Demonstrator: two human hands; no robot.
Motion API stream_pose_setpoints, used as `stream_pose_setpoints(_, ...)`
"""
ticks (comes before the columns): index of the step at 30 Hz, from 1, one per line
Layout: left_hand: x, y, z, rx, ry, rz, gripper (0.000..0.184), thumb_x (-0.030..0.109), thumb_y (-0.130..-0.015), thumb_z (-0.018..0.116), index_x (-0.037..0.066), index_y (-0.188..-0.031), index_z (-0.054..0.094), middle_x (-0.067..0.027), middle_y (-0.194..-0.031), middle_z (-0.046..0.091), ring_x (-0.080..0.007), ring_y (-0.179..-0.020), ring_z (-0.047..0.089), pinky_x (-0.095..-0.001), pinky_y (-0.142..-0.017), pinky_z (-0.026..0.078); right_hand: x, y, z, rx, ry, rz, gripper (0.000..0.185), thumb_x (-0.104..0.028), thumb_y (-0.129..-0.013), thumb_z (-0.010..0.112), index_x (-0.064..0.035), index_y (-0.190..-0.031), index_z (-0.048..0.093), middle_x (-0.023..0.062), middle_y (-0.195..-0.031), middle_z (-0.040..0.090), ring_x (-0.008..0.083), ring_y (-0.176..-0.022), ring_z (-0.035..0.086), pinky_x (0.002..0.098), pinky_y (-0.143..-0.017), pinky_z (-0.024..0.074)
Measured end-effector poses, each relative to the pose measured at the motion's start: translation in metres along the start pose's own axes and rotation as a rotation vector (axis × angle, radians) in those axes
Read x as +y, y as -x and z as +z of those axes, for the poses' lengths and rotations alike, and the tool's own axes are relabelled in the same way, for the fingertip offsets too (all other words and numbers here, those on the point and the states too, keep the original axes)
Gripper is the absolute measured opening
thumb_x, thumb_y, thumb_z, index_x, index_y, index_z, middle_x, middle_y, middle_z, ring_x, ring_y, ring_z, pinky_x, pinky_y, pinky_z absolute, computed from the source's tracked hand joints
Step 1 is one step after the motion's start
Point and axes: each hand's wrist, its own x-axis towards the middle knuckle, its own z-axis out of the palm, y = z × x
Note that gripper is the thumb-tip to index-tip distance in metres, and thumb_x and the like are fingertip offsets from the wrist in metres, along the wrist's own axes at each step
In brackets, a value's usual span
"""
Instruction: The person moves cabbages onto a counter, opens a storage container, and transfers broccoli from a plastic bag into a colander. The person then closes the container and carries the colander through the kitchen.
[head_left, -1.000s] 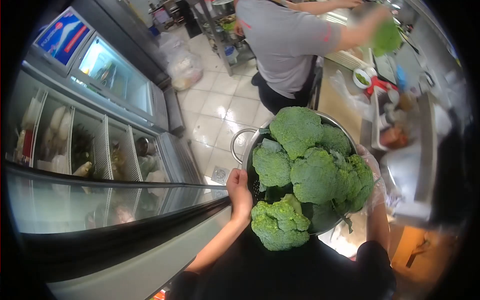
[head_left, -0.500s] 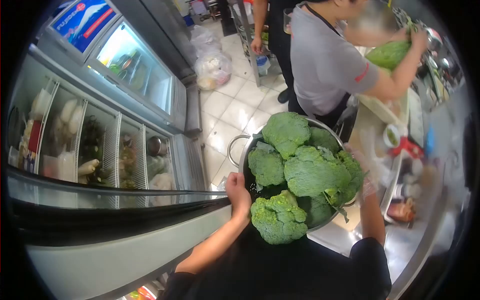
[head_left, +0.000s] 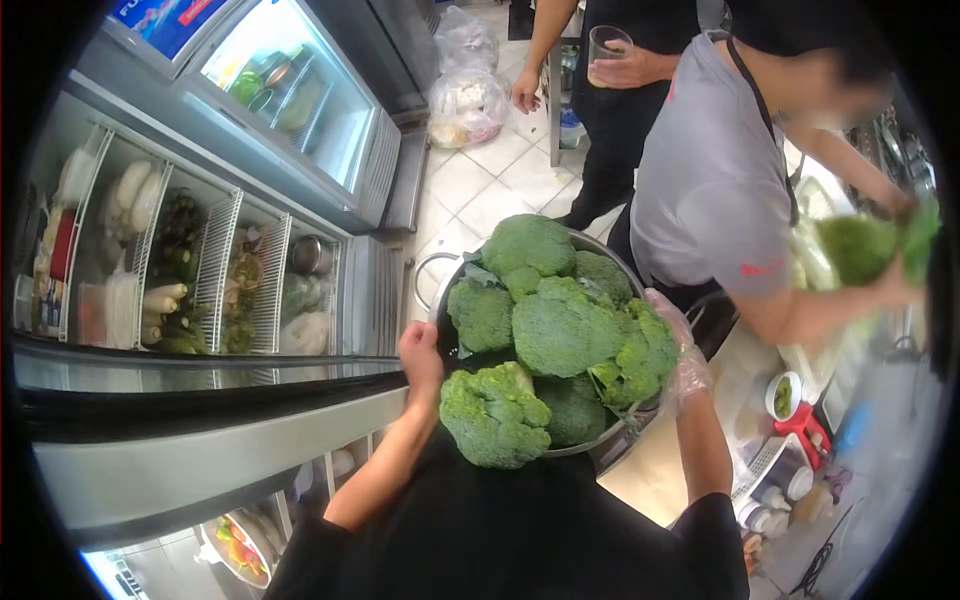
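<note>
A metal colander (head_left: 620,264), heaped with several large broccoli heads (head_left: 566,326), sits in front of my chest. One loop handle sticks out on its left side. My right hand (head_left: 684,352), in a clear plastic glove, grips the colander's right rim; broccoli hides part of its fingers. My bare left hand (head_left: 421,352) is closed in a fist at the end of the fridge door (head_left: 230,435), just left of the colander. Its fingertips are turned out of sight.
Left stands an open fridge (head_left: 200,270) with vegetables on racks; beyond it is a lit display fridge (head_left: 300,90). Plastic bags (head_left: 468,105) lie on the tiles. A co-worker in grey (head_left: 710,170) handles leafy greens at the right counter. Another person holds a glass (head_left: 608,55).
My view has turned right, so the colander and both hands appear farther left. The grey-shirted co-worker's greens have moved lower and rightward. The other person's glass shows more fully.
</note>
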Motion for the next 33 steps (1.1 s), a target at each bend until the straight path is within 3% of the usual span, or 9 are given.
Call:
stream_pose_setpoints(2,-0.001,-0.018,0.009,0.067,-0.101,0.072,0.024,0.012,-0.088,0.054,0.004,-0.066,0.049,0.0046,-0.061,0.045,-0.0062,-0.059,0.039,-0.0241,-0.054,0.034,-0.005,-0.027,-0.002,0.018,-0.067,0.054,0.033,-0.033,-0.092,0.049,-0.0022,-0.098,0.059,0.0068,-0.082,0.063,0.0189,-0.064,0.059,0.0347,-0.063,0.0504)
stream_pose_setpoints(4,0.016,-0.038,0.016,0.068,-0.184,0.148,0.022,0.011,-0.086,0.055,0.002,-0.066,0.052,0.0021,-0.061,0.048,-0.0077,-0.06,0.041,-0.0259,-0.055,0.036,0.0,-0.073,-0.019,-0.224,0.115,-0.224,0.033,-0.033,-0.092,0.049,-0.0021,-0.098,0.059,0.0071,-0.083,0.063,0.0192,-0.066,0.059,0.0343,-0.063,0.0507)
stream_pose_setpoints(8,0.021,-0.078,0.027,0.03,-0.141,0.116,0.021,0.012,-0.085,0.055,0.001,-0.067,0.053,0.002,-0.059,0.048,-0.008,-0.057,0.041,-0.0266,-0.053,0.034,-0.004,-0.084,-0.006,-0.369,-0.303,0.093,0.038,-0.037,-0.093,0.044,-0.0027,-0.099,0.06,0.0096,-0.086,0.064,0.022,-0.067,0.061,0.0356,-0.064,0.0524)
stream_pose_setpoints(9,0.024,-0.085,0.031,0.004,-0.135,0.082,0.021,0.013,-0.084,0.056,0.001,-0.067,0.054,0.0018,-0.057,0.048,-0.0083,-0.057,0.041,-0.0271,-0.053,0.034,0.0,-0.092,-0.01,-0.412,-0.317,0.054,0.041,-0.039,-0.093,0.042,-0.0029,-0.097,0.06,0.0098,-0.084,0.064,0.0227,-0.067,0.061,0.0358,-0.064,0.0528)
stream_pose_setpoints(17,0.013,-0.131,0.054,0.009,-0.276,0.12,0.027,0.02,-0.085,0.056,0.001,-0.066,0.055,-0.0007,-0.056,0.049,-0.0099,-0.055,0.042,-0.0305,-0.053,0.034,0.007,-0.128,-0.011,-0.277,-0.299,-0.062,0.038,-0.037,-0.093,0.045,-0.0034,-0.096,0.061,0.0084,-0.082,0.064,0.021,-0.067,0.061,0.0339,-0.064,0.0525)
stream_pose_setpoints(23,0.002,-0.146,0.075,0.047,-0.108,-0.05,0.025,0.014,-0.085,0.057,0.002,-0.064,0.053,0.0018,-0.058,0.048,-0.0085,-0.057,0.04,-0.0277,-0.054,0.033,-0.022,-0.155,0.013,-0.268,-0.162,-0.211,0.026,-0.029,-0.092,0.05,-0.0051,-0.094,0.057,0.002,-0.081,0.059,0.0141,-0.069,0.058,0.0283,-0.063,0.0491)
stream_pose_setpoints(27,0.002,-0.155,0.087,0.157,-0.044,-0.127,0.025,0.017,-0.087,0.055,0.003,-0.067,0.054,0.0036,-0.062,0.048,-0.0067,-0.06,0.039,-0.0239,-0.056,0.032,-0.046,-0.185,0.045,-0.218,0.399,-0.475,0.024,-0.025,-0.091,0.049,-0.0026,-0.096,0.056,0.0032,-0.082,0.059,0.0166,-0.071,0.057,0.0312,-0.067,0.0483)
stream_pose_setpoints(30,0.0,-0.152,0.086,0.191,0.039,-0.116,0.023,0.015,-0.087,0.055,0.002,-0.068,0.054,0.0035,-0.063,0.048,-0.0077,-0.062,0.041,-0.0243,-0.058,0.033,-0.06,-0.183,0.073,-0.206,-0.19,-0.141,0.023,-0.023,-0.089,0.047,-0.003,-0.096,0.058,0.0088,-0.08,0.06,0.0199,-0.074,0.058,0.0346,-0.069,0.0463)
stream_pose_setpoints(33,-0.01,-0.15,0.091,0.26,0.109,-0.154,0.028,0.009,-0.089,0.052,0.004,-0.062,0.042,0.0039,-0.061,0.036,-0.0079,-0.06,0.032,-0.025,-0.055,0.027,-0.069,-0.231,0.061,-0.268,0.079,-0.28,0.023,-0.022,-0.086,0.051,-0.0025,-0.096,0.058,0.0101,-0.081,0.06,0.0193,-0.077,0.058,0.0343,-0.07,0.0458)
